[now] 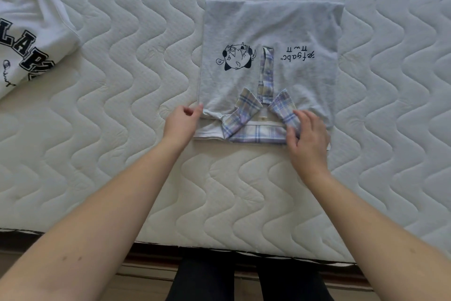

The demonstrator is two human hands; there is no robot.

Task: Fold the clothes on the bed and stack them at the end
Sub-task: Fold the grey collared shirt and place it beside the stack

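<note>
Pinching the folded grey shirt [268,56], left hand [181,122] and right hand [308,137] leave the white shirt [29,32] at ten o'clock unfolded.

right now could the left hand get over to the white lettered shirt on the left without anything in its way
Probably yes. The left hand is pinching the near left edge of the grey shirt, so it must drop that grip first. Only bare mattress lies between it and the white lettered shirt, though reach may be a stretch.
</note>
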